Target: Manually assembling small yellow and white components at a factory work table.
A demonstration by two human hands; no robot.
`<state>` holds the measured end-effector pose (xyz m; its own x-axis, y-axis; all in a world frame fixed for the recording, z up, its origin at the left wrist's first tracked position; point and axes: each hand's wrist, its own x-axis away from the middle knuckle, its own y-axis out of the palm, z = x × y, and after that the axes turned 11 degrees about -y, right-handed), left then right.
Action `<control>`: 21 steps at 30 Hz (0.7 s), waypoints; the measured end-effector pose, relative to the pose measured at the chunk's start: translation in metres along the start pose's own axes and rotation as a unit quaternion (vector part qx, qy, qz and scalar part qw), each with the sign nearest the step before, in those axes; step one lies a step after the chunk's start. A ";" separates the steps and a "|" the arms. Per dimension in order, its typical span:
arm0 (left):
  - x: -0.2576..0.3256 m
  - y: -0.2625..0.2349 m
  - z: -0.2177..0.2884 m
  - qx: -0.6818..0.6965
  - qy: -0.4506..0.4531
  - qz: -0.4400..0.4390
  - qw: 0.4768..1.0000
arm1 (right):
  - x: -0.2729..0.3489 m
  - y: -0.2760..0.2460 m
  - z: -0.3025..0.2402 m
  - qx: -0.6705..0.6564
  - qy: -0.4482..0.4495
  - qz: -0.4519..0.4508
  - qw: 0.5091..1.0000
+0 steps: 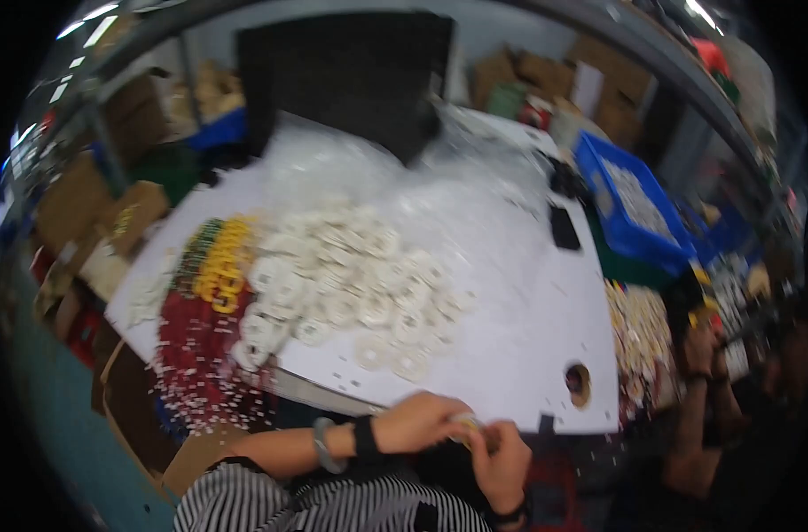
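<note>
At the table's near edge my left hand point(413, 424) and my right hand point(502, 463) meet, fingers pinched on a small white round piece point(462, 427) with some yellow on it. My fingers cover part of it, and blur hides its details. Just beyond them a heap of white ring-shaped discs point(351, 279) spreads over the white tabletop point(502, 355). Left of that heap lie bundles of yellow loops point(222, 266) and green ones point(196, 257). Dark red cords with white tips point(209, 355) run from these over the table's edge.
Clear plastic bags point(475, 191) lie behind the heap. A black phone-like slab point(564, 228) and a round hole point(579, 385) are at the right. Past the edge stands a blue crate point(635, 199). A co-worker's hand point(701, 346) shows at far right; cardboard boxes point(125, 217) stand left.
</note>
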<state>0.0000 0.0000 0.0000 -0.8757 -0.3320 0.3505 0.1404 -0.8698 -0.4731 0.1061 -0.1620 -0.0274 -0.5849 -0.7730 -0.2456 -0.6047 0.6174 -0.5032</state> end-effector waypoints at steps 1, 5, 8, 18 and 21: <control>-0.007 0.009 -0.004 -0.012 0.010 -0.002 1.000 | 0.002 -0.009 0.011 0.058 -0.021 -0.028 0.998; -0.094 0.000 -0.007 0.028 0.212 0.146 0.966 | -0.065 -0.040 0.072 -0.171 -0.013 -0.134 0.976; -0.070 -0.006 0.009 -0.006 0.181 0.118 0.976 | -0.065 -0.046 0.062 -0.128 -0.087 -0.168 0.974; -0.043 -0.019 0.003 0.039 0.037 0.192 0.980 | -0.119 -0.014 0.070 -0.153 -0.111 -0.276 0.942; -0.029 -0.015 0.003 0.081 -0.007 0.181 0.980 | -0.120 -0.006 0.074 -0.167 -0.115 -0.289 0.936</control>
<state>0.0249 0.0214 -0.0003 -0.7490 -0.6331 0.1954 0.5126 -0.7406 -0.4345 0.2205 -0.0838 -0.0564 0.0009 -0.9791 -0.2032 -0.9416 0.0676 -0.3298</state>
